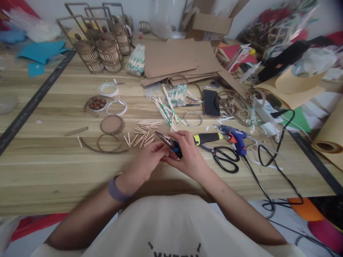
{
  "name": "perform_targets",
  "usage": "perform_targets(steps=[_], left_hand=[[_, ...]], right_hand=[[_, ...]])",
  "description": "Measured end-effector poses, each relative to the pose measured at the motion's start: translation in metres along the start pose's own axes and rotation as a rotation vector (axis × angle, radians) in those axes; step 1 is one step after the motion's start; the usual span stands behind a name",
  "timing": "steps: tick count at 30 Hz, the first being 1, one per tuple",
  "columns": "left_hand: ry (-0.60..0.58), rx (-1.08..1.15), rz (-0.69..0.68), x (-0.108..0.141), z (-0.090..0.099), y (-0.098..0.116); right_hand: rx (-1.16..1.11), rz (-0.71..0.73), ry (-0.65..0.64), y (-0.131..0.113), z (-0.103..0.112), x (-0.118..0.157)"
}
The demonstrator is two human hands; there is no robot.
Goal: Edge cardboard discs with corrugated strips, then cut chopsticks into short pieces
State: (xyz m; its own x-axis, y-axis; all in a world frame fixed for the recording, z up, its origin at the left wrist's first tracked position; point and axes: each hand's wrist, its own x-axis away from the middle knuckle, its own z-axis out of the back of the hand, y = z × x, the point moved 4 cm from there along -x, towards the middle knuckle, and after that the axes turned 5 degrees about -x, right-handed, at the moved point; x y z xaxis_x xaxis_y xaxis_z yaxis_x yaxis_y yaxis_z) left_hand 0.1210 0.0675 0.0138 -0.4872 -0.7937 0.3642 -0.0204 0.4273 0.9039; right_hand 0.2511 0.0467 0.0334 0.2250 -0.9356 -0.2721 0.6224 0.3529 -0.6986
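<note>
Both hands meet at the middle of the table's front part. My right hand (189,155) is closed around pliers (164,138) with blue and black handles, their jaws pointing up and left. Beside them my left hand (148,160) is closed in a pinch. What sits between its fingertips is too small and hidden to name. Short cut wooden sticks (146,134) lie loose just beyond my left hand. Longer paper-wrapped chopsticks (164,110) are scattered behind the pliers. To the right of my right hand rest black-handled scissors (226,159) and a yellow-and-black handled tool (207,138).
A blue glue gun (238,139) with a trailing black cord (254,178) lies at right. At left are a cardboard disc (111,125), tape rolls (108,89) and a bowl of brown beads (97,103). Cardboard sheets (171,59) and stick lanterns (108,53) stand behind. A phone (211,102) lies nearby.
</note>
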Motion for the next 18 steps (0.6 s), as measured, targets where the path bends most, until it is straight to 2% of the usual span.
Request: perform_targets(steps=[2, 5, 8, 11, 14, 18], left_hand=[[0.018, -0.077, -0.010, 0.003, 0.004, 0.001], [0.052, -0.249, -0.032, 0.009, 0.012, 0.005], [0.016, -0.370, -0.046, 0.014, 0.016, 0.008], [-0.035, -0.421, -0.039, 0.016, 0.017, 0.008], [-0.061, -0.444, -0.024, 0.016, 0.016, 0.007], [-0.095, -0.435, -0.004, 0.016, 0.012, 0.008]], right_hand=[[-0.040, -0.043, -0.030, 0.000, 0.004, 0.003], [-0.123, -0.240, -0.129, 0.004, 0.017, 0.009], [-0.235, -0.473, -0.348, 0.009, 0.030, 0.018], [-0.394, -0.592, -0.535, 0.010, 0.037, 0.025], [-0.496, -0.701, -0.611, 0.011, 0.039, 0.028], [-0.541, -0.802, -0.643, 0.011, 0.036, 0.026]])
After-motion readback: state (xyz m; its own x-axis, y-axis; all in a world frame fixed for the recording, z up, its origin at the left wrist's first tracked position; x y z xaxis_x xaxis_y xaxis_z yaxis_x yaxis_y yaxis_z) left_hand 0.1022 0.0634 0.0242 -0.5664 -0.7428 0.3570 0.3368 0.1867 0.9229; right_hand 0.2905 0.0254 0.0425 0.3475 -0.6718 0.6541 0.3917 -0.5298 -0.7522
